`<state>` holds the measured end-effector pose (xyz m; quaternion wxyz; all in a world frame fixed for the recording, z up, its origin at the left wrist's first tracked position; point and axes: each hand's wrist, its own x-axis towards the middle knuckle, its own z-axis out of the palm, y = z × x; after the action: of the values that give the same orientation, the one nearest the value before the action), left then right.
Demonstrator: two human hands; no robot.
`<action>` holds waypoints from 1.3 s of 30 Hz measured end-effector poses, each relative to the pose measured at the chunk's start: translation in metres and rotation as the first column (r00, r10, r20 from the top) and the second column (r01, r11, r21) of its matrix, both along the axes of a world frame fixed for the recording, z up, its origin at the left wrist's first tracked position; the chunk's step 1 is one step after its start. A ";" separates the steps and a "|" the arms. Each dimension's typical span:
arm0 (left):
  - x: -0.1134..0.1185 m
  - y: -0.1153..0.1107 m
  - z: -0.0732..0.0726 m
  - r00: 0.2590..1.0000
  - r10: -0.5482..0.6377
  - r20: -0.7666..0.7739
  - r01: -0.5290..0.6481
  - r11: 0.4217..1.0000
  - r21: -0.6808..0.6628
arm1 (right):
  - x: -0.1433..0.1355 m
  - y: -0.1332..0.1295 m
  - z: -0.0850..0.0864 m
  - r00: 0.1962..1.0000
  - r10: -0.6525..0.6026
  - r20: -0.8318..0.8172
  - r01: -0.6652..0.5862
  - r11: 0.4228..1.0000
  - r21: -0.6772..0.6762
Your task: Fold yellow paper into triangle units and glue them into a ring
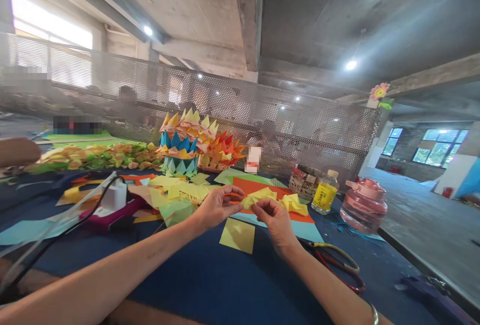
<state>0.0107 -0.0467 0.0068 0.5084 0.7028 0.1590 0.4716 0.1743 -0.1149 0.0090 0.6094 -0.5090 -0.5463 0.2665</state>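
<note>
1. The broad table under a dark blue cloth [168, 285] carries everything; its near middle is mostly free of clutter, perhaps to give both forearms room.
2. At the back, ring-shaped stacks of pointed folded paper in orange, yellow, blue and red [195, 140] stand upright, likely out there so nothing crushes them. A long heap of small yellow, green and orange folded paper pieces [101, 156] lies left of them.
3. The round pink translucent plastic jug [363, 207] and the clear plastic bottle with a yellow label [325, 192] stand at the right, probably to keep liquid off the paper.
4. A flat orange paper sheet [240, 183] lies over light blue paper [307, 231], just beyond the hands; a second yellow folded piece [296, 204] rests there, close by.
5. The right hand [276, 219] has thumb and forefinger pinched on the near edge of a pleated yellow paper piece [260, 195], apparently for fine control. The left hand [215, 208] is at that piece's left end, fingers curved, seemingly steadying it; I cannot tell how tightly they close.
6. That pleated piece is raised between the hands, in front of the body. A flat pale-yellow paper square [237, 236] lies just below, within easy reach.
</note>
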 end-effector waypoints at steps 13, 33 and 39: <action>0.000 0.005 -0.003 0.984 0.026 -0.178 -0.026 1.000 0.003 | -0.002 -0.003 0.000 0.990 -0.009 0.141 -0.006 0.995 0.101; 0.000 0.005 -0.004 0.978 0.046 -0.206 -0.034 0.998 0.060 | -0.001 -0.005 -0.001 0.942 0.026 0.334 -0.036 0.999 0.024; -0.003 0.002 0.000 0.969 0.039 -0.245 -0.048 0.998 -0.034 | 0.000 -0.003 -0.002 0.966 0.021 0.258 -0.032 0.999 0.040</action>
<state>0.0074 -0.0446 0.0069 0.4881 0.7417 0.2450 0.3894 0.1743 -0.1180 0.0067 0.5407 -0.5185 -0.6333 0.1943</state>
